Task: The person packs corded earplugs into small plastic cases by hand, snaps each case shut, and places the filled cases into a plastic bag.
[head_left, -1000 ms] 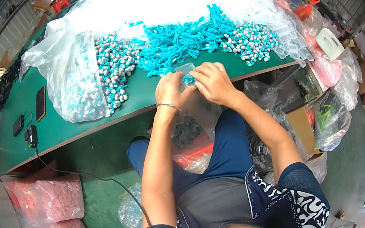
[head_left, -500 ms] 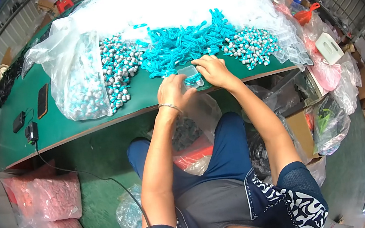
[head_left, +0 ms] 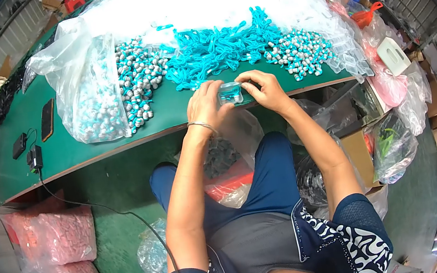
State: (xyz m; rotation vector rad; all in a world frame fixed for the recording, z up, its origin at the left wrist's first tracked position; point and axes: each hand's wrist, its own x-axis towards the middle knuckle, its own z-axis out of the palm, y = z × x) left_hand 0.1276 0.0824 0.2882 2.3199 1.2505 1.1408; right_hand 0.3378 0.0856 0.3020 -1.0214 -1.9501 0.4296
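Note:
A small clear plastic box point(head_left: 230, 95) with turquoise cord inside is held just above the front edge of the green table. My left hand point(head_left: 205, 106) grips its left side, thumb along the near edge. My right hand point(head_left: 264, 90) pinches the box at its upper right corner, fingers bent. Just beyond the hands lies a heap of turquoise cords point(head_left: 212, 53). Small turquoise-and-silver beads or balls lie in a pile point(head_left: 302, 53) on the right, and another pile point(head_left: 138, 81) of the same pieces is on the left.
A clear bag point(head_left: 94, 106) of the same pieces lies left on the green table point(head_left: 78, 153). Behind is a bright heap of clear plastic boxes point(head_left: 350, 56). A phone point(head_left: 48, 119) lies at far left. Under the table sits an open bag point(head_left: 224, 155) of grey pieces; a cable point(head_left: 105, 208) hangs down.
My right hand has shifted from the cord heap's edge down onto the box's corner. The box, whose lid part stood up before, now looks folded over the cord.

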